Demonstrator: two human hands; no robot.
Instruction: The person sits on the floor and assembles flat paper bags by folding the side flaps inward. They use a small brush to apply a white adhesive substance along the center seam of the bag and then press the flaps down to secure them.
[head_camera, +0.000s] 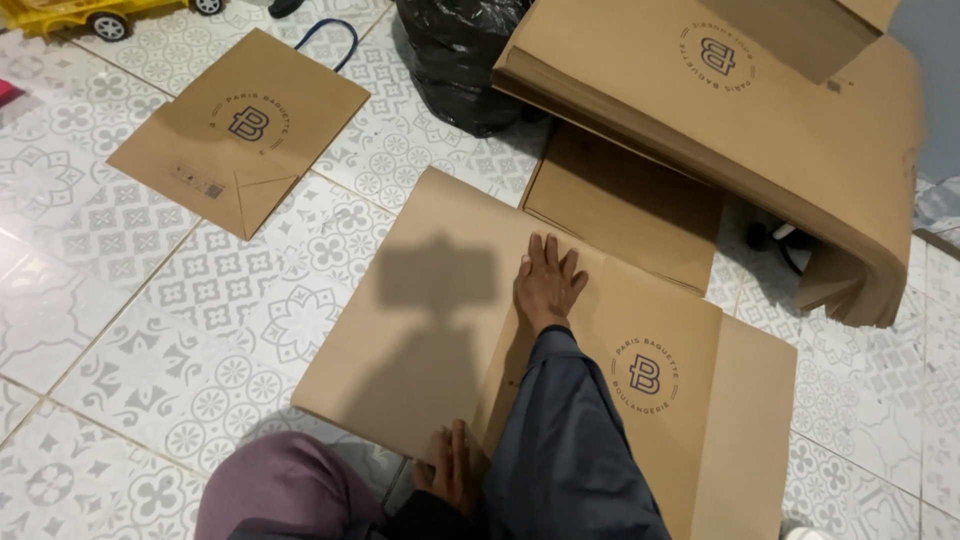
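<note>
The left hand (452, 468), nearest the camera, presses its flat open fingers on the near edge of the flattened brown paper bag (440, 330) on the tiled floor (150, 330), while the right hand (547, 283), fingers spread and gripping nothing, should press firmly along the fold at the bag's middle.

Head view: looks steeply down from the person's head onto the tiled floor (150, 330)
Nearness: close (arm's reach)
Other views: only this one

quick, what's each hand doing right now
Left hand: open, fingers resting on the near edge of the flat brown paper bag, holding nothing.
Right hand: open, palm pressed flat on the same bag.
</note>
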